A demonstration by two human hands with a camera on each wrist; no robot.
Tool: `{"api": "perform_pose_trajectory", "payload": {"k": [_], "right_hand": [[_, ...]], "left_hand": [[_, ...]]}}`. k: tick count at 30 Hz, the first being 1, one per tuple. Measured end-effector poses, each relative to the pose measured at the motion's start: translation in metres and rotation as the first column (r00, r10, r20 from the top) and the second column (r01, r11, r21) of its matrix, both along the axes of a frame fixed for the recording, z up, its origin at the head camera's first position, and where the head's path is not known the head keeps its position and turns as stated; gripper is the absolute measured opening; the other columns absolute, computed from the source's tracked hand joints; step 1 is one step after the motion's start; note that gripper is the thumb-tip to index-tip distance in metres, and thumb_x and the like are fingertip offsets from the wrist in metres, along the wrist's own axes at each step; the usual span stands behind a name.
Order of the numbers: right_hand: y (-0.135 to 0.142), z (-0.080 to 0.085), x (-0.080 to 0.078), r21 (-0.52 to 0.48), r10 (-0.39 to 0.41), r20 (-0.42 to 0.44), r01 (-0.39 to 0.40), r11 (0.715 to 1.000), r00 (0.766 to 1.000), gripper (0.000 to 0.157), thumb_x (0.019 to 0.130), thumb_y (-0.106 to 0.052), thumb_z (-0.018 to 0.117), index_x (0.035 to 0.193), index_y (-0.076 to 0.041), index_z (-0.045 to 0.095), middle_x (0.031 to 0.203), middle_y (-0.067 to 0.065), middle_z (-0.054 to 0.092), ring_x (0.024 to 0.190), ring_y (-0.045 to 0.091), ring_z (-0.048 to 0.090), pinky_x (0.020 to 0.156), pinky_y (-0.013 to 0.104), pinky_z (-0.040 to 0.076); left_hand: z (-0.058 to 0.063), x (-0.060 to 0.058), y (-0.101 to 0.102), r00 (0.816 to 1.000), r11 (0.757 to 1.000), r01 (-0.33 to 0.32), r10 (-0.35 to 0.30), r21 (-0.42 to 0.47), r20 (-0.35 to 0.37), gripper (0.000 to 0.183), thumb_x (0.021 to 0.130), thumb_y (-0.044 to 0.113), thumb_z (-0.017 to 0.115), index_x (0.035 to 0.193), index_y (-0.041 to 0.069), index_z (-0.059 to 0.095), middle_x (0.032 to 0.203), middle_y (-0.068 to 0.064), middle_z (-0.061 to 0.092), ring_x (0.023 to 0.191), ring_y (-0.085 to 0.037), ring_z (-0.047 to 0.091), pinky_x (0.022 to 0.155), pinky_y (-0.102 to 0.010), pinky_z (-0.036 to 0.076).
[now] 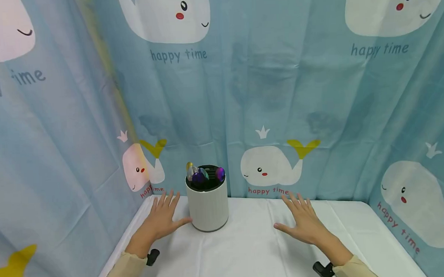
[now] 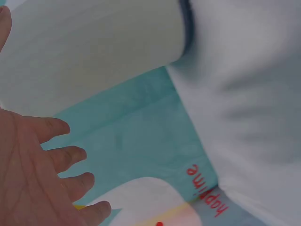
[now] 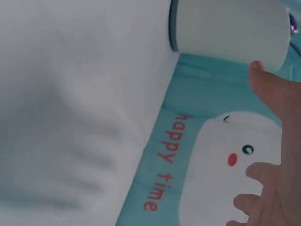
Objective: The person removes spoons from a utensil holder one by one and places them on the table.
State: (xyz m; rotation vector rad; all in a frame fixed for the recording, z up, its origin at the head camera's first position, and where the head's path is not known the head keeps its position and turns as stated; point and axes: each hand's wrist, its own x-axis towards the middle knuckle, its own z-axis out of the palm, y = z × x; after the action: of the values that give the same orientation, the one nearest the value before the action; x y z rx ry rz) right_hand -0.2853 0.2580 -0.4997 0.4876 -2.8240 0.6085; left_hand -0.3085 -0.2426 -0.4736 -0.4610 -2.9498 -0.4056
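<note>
A white cylindrical holder (image 1: 208,210) with a black inner top stands upright at the back left of the table. Out of it poke several shiny rounded ends (image 1: 198,177), in gold, silver, teal and purple, looking like spoon bowls; their lower parts are hidden inside. My left hand (image 1: 160,219) is spread just left of the holder, its thumb tip overlapping the holder's side in the head view. Farther right, my right hand (image 1: 303,221) hovers over the white cloth with fingers spread and nothing in them. In the right wrist view the holder (image 3: 230,30) appears beyond the thumb.
A white cloth (image 1: 245,253) covers the table, with soft creases. Blue curtains (image 1: 272,91) printed with white whales hang behind it and along both sides. Each wrist carries a small black device, one at the left cuff (image 1: 152,257), another by the right cuff (image 1: 323,270).
</note>
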Motion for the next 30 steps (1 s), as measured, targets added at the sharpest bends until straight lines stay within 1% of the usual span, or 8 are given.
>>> {"api": "perform_pose_trajectory", "payload": {"k": [4, 7, 11, 15, 17, 22, 27, 30], "right_hand": [[-0.015, 0.008, -0.007, 0.021, 0.027, -0.017, -0.027, 0.999, 0.999, 0.110, 0.091, -0.072, 0.073, 0.171, -0.009, 0.030, 0.175, 0.026, 0.022, 0.161, 0.055, 0.012, 0.127, 0.075, 0.009], [-0.026, 0.016, -0.011, 0.029, 0.052, -0.048, -0.051, 0.998, 0.997, 0.111, 0.091, -0.070, 0.074, 0.170, -0.005, 0.030, 0.174, 0.026, 0.024, 0.161, 0.054, 0.014, 0.126, 0.075, 0.012], [-0.039, 0.027, -0.018, 0.044, 0.086, -0.065, -0.083, 0.996, 0.994, 0.112, 0.091, -0.069, 0.075, 0.170, -0.004, 0.029, 0.175, 0.025, 0.022, 0.161, 0.052, 0.015, 0.127, 0.074, 0.013], [-0.053, 0.037, -0.024, 0.059, 0.108, -0.047, -0.105, 0.993, 0.993, 0.114, 0.091, -0.070, 0.074, 0.171, -0.005, 0.025, 0.177, 0.022, 0.021, 0.163, 0.049, 0.014, 0.129, 0.072, 0.012], [-0.061, 0.041, -0.027, 0.073, 0.113, -0.029, -0.110, 0.991, 0.993, 0.116, 0.091, -0.072, 0.073, 0.172, -0.006, 0.023, 0.177, 0.020, 0.020, 0.164, 0.046, 0.012, 0.130, 0.069, 0.010], [-0.080, 0.048, -0.034, 0.099, 0.140, -0.003, -0.139, 0.985, 0.990, 0.116, 0.091, -0.072, 0.072, 0.172, -0.005, 0.021, 0.179, 0.017, 0.015, 0.165, 0.043, 0.009, 0.132, 0.066, 0.008], [-0.099, 0.055, -0.040, 0.095, 0.182, 0.025, -0.183, 0.978, 0.983, 0.115, 0.093, -0.072, 0.070, 0.173, -0.007, 0.018, 0.180, 0.011, 0.007, 0.166, 0.036, 0.007, 0.134, 0.058, 0.007], [-0.110, 0.060, -0.045, 0.103, 0.195, 0.025, -0.197, 0.975, 0.980, 0.115, 0.093, -0.072, 0.070, 0.172, -0.006, 0.020, 0.180, 0.012, 0.010, 0.166, 0.035, 0.009, 0.134, 0.056, 0.009]], "left_hand": [[0.012, -0.008, 0.003, 1.000, 1.000, 0.012, -0.012, -0.002, -0.020, 0.116, 0.093, 0.079, 0.063, 0.169, -0.002, 0.027, 0.175, -0.029, 0.017, 0.160, -0.056, 0.011, 0.127, -0.075, 0.005], [0.020, -0.014, 0.006, 0.999, 1.000, 0.021, -0.021, 0.003, -0.026, 0.117, 0.093, 0.079, 0.063, 0.170, 0.000, 0.024, 0.175, -0.029, 0.015, 0.161, -0.055, 0.010, 0.128, -0.074, 0.004], [0.030, -0.020, 0.009, 0.999, 1.000, 0.028, -0.028, 0.011, -0.031, 0.117, 0.093, 0.079, 0.062, 0.172, 0.003, 0.020, 0.176, -0.028, 0.013, 0.162, -0.054, 0.008, 0.128, -0.074, 0.005], [0.038, -0.026, 0.012, 0.998, 0.999, 0.033, -0.033, -0.007, -0.049, 0.116, 0.095, 0.078, 0.061, 0.171, 0.002, 0.020, 0.176, -0.028, 0.015, 0.162, -0.053, 0.009, 0.129, -0.072, 0.006], [0.041, -0.029, 0.013, 0.999, 0.999, 0.030, -0.031, -0.022, -0.041, 0.116, 0.095, 0.078, 0.061, 0.171, 0.002, 0.020, 0.176, -0.027, 0.015, 0.162, -0.051, 0.010, 0.130, -0.070, 0.004], [0.048, -0.036, 0.014, 0.999, 0.999, 0.043, -0.044, -0.015, -0.008, 0.117, 0.095, 0.079, 0.060, 0.171, 0.001, 0.019, 0.176, -0.027, 0.014, 0.163, -0.051, 0.009, 0.131, -0.068, 0.001], [0.056, -0.042, 0.016, 0.998, 0.998, 0.063, -0.063, -0.012, 0.001, 0.118, 0.095, 0.080, 0.059, 0.171, 0.000, 0.018, 0.176, -0.028, 0.014, 0.163, -0.050, 0.009, 0.132, -0.066, 0.004], [0.060, -0.045, 0.018, 0.997, 0.997, 0.074, -0.074, -0.020, 0.010, 0.119, 0.095, 0.080, 0.058, 0.171, 0.000, 0.015, 0.176, -0.028, 0.013, 0.163, -0.050, 0.009, 0.132, -0.066, 0.006]]}}
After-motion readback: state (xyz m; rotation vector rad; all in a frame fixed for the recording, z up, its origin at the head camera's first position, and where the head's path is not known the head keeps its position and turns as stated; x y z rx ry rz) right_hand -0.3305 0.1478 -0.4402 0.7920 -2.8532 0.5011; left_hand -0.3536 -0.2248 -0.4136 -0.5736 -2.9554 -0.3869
